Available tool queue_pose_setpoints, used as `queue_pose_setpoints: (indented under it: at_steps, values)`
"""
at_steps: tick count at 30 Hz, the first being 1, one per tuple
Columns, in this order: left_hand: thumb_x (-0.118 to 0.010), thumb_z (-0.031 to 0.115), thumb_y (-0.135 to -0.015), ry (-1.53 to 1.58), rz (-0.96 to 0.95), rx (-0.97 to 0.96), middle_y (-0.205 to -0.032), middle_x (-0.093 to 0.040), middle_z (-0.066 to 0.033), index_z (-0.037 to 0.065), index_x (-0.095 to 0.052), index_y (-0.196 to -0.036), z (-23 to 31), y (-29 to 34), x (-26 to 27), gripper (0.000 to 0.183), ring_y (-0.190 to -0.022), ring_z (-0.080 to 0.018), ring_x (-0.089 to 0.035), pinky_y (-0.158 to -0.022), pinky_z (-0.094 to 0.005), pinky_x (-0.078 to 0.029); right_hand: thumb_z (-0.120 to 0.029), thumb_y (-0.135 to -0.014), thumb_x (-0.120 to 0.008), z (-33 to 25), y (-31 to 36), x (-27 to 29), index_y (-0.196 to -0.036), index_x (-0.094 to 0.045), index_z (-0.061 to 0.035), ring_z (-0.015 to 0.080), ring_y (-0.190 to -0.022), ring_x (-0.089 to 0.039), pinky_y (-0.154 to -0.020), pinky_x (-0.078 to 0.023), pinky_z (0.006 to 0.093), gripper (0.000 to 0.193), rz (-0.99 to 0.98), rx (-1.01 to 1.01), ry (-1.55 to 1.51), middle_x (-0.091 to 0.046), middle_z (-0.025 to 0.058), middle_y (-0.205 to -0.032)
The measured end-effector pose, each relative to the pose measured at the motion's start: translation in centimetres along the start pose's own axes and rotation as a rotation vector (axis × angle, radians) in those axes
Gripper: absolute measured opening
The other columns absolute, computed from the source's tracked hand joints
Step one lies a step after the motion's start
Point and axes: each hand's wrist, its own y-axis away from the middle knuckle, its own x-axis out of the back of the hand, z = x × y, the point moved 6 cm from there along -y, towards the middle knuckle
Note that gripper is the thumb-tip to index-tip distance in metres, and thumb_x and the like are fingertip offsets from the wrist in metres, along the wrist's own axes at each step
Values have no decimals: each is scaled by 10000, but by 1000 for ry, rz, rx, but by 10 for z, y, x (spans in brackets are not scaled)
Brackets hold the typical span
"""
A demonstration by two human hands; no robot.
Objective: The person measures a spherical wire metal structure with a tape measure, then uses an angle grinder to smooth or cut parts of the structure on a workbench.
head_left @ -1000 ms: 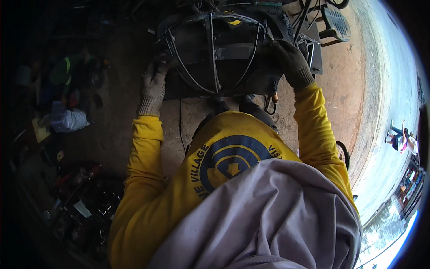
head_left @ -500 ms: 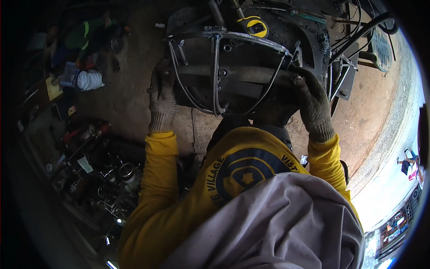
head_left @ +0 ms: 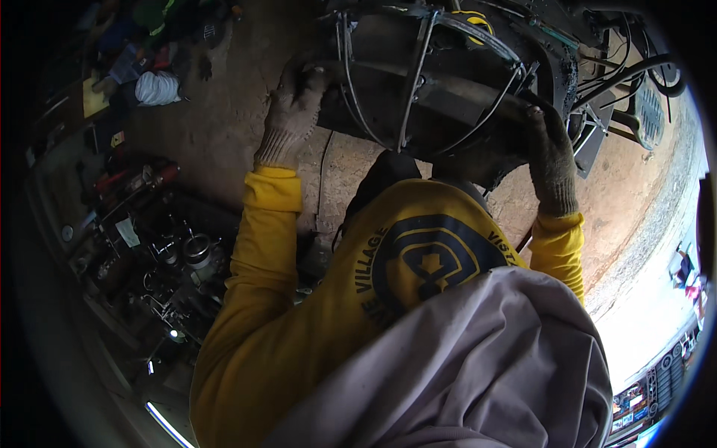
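Observation:
A dark, gently curved metal pipe [head_left: 467, 89] runs crosswise in front of me, with a hand at each end. My left hand [head_left: 293, 112], in a dirty knit glove, is closed around its left end; some fingers are in shadow. At the right end my gloved right hand [head_left: 551, 153] is closed too, the thumb on top and the other fingers hidden. Bent metal rods form a cage-like frame [head_left: 413, 78] across the pipe; whether they are joined to it I cannot tell. Behind the frame's upper arc, a yellow tape measure [head_left: 478, 28] lies partly covered on a dark metal worktop [head_left: 549, 63].
Black cables [head_left: 627, 78] and a green slatted chair seat [head_left: 648, 112] are at the right. Greasy machine parts [head_left: 190, 257] crowd the lower left. At the upper left a person in green [head_left: 153, 19] is near a pale bundle [head_left: 158, 89]. Brown floor [head_left: 246, 89] lies between.
The view has shifted, so the pipe, frame and both hands sit higher and further right. The frame is tilted more, and its arc now crosses the tape measure. Both hands keep their places.

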Motion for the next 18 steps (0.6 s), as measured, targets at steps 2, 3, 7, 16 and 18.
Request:
queue_pose_setpoints:
  at_steps: [2,3,7,16,18]
  values:
    - [-556,349,-1053,53,-54,-14,-1301,-643,-152,17,-566,-1394,-22,-1,10,476,-1220,-208,-599,-1075,-320,-436,-332,-1064,-572,8,10,3,-1349,-583,-16,132,-974,-659,-832,-531,264,426,65,-33,-36,-692,110,-1133]
    - [-563,339,-1050,102,-101,-25,-1310,-641,-154,10,-564,-1392,-35,-2,13,475,-1211,-202,-608,-1067,-309,-445,-328,-1063,-577,12,16,5,-1377,-563,-20,131,-979,-652,-841,-528,264,441,122,-63,-76,-680,103,-1162]
    - [-575,289,-1044,89,-182,-147,-1283,-659,-133,-14,-568,-1374,-67,-21,19,448,-1162,-176,-639,-1026,-292,-480,-252,-1040,-628,19,46,-3,-1431,-495,-5,134,-1031,-622,-872,-519,268,482,237,61,-182,-650,99,-1183]
    - [-614,247,-1005,9,-544,-295,-1202,-717,-125,-8,-687,-1244,-1,-94,6,357,-1115,-198,-662,-1004,-293,-493,-296,-979,-662,18,88,-48,-1263,-647,0,266,-1080,-664,-959,-510,358,411,581,139,298,-701,155,-1154]
    - [-653,284,-978,-80,-702,-201,-1193,-723,-117,27,-695,-1259,2,-98,-10,384,-1110,-196,-664,-991,-306,-496,-319,-979,-645,-3,87,-55,-1254,-666,-39,296,-1103,-656,-975,-502,386,394,581,158,556,-702,152,-1168]
